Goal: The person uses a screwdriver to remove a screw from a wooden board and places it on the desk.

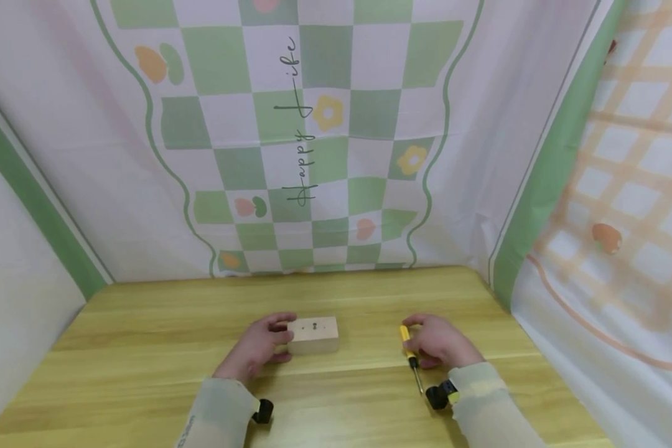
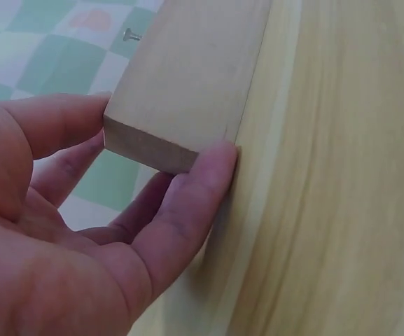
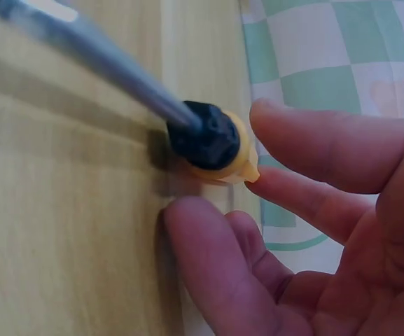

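gripping wooden block (image 1: 313, 337) with left hand (image 1: 260, 346); right hand (image 1: 438, 342) beside yellow screwdriver (image 1: 412, 361).

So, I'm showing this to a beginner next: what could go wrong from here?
The left hand holds the block only by one end, so it might swivel if pushed. The screwdriver by the right hand points tip-first toward the person and could poke. The screw standing up from the block might snag a finger.
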Available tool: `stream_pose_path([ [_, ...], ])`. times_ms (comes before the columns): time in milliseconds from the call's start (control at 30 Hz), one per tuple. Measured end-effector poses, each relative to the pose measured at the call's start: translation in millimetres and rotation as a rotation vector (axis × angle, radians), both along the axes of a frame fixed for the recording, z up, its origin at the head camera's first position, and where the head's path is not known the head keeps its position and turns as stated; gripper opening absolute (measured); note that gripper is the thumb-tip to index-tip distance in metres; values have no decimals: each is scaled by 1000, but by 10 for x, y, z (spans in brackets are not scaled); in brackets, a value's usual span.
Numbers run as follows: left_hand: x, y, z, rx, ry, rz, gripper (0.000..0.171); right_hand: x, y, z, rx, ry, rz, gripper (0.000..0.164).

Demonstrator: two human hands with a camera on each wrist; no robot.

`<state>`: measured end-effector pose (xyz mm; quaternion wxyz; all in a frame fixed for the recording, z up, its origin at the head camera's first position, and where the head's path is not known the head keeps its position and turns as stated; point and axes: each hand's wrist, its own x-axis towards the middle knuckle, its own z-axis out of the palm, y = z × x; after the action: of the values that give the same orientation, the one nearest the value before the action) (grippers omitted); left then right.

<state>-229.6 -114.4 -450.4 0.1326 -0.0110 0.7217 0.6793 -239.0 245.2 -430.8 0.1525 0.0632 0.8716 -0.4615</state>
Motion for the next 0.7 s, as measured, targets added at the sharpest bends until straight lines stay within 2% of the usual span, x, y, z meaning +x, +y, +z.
stream_pose_path([
  [267, 83, -32, 3, -38, -35, 4, 46, -11, -61, -20, 74, 32, 6, 55],
  [467, 165, -43, 10, -55, -55, 27, 50, -33, -65, -37, 82, 32, -27, 55],
  [567, 200, -48, -2, -46, -47, 27, 51, -56, -23, -77, 17, 18, -50, 54],
  [700, 230, -50, -22, -40, -40, 27, 50, -112, 58, -137, -177, -9, -101, 57],
])
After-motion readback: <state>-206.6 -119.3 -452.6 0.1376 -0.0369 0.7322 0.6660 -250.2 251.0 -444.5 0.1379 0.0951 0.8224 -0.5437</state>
